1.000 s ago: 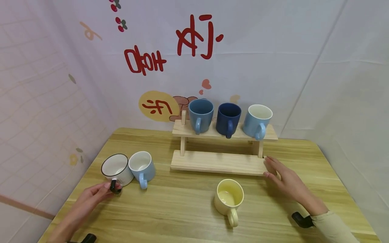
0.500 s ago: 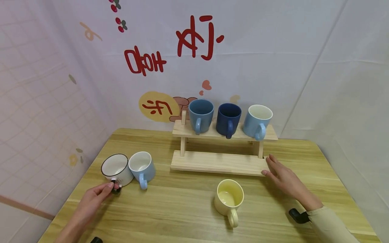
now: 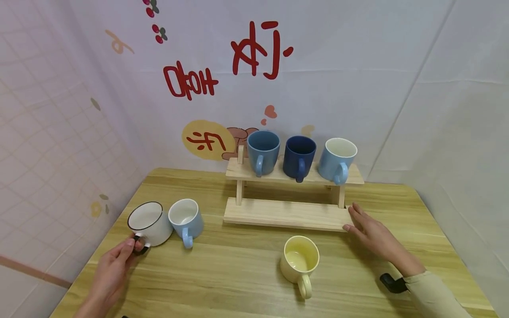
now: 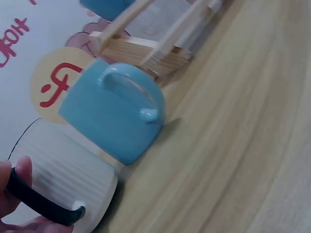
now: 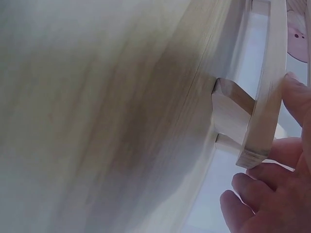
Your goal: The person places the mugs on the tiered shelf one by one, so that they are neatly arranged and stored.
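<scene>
**White mug (image 3: 157,232) and wooden rack (image 3: 286,212), each in a hand's grip**

A person's left hand (image 3: 111,267), between seven and eight o'clock from the white mug, pinches its black handle (image 4: 41,201), thumb and fingers nearly together around it. That mug is at nine o'clock from the rack; a light-blue mug (image 3: 193,227) sits just beside it, at three o'clock. The right hand (image 3: 375,240), at the rack's four o'clock, grips the end of the lower board (image 5: 265,114), thumb and fingers parted by the wood. A yellow mug (image 3: 292,267) stands at six o'clock; the upper shelf (image 3: 280,177) bears a mid-blue mug (image 3: 270,154), a navy mug (image 3: 293,161) and another light-blue mug (image 3: 329,165).
</scene>
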The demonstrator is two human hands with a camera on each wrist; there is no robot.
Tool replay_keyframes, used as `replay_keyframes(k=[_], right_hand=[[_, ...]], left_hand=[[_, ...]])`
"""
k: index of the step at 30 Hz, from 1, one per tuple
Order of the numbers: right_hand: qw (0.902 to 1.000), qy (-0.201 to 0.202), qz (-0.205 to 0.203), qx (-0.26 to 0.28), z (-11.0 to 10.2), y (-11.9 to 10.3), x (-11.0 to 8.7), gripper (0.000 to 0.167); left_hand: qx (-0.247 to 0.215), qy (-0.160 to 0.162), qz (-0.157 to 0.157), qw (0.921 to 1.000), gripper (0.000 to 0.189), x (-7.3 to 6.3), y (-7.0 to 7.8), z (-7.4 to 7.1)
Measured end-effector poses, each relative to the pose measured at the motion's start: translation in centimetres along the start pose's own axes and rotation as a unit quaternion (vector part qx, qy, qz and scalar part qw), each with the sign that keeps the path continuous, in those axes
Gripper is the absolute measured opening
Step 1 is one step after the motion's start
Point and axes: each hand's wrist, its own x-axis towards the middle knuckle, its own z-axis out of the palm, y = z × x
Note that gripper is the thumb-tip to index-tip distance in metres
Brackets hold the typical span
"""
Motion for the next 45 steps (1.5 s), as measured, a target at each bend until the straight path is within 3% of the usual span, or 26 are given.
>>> replay_keyframes(k=[7, 15, 23, 29, 39, 45], right_hand=[[1.0, -0.003, -0.001, 0.0, 0.1, 0.1, -0.1, 0.073], [1.0, -0.001, -0.009, 0.001, 0.1, 0.3, 0.1, 0.072], [0.9999, -0.003, -0.008, 0.006, 0.0, 0.4, 0.0, 0.073], [0.9999, -0.005, -0.007, 0.009, 0.0, 0.4, 0.1, 0.073], [0.9999, -0.004, -0.009, 0.013, -0.1, 0.3, 0.1, 0.073], [0.9998, -0.002, -0.009, 0.016, -0.2, 0.2, 0.0, 0.072]], left_hand=[[-0.069, -0.013, 0.035, 0.9969, 0.03, -0.3, 0.9, -0.2], [-0.114, -0.027, 0.094, 0.9887, 0.032, -0.3, 3.4, 1.3], [-0.103, -0.024, 0.103, 0.989, 0.031, -0.3, 5.8, 4.4], [-0.124, -0.063, 0.139, 0.9804, 0.031, -0.4, 6.8, 7.3], [-0.075, -0.085, 0.102, 0.9883, 0.032, -0.5, 6.7, 12.0], [-0.008, -0.084, 0.063, 0.9944, 0.031, -0.5, 6.1, 14.8]])
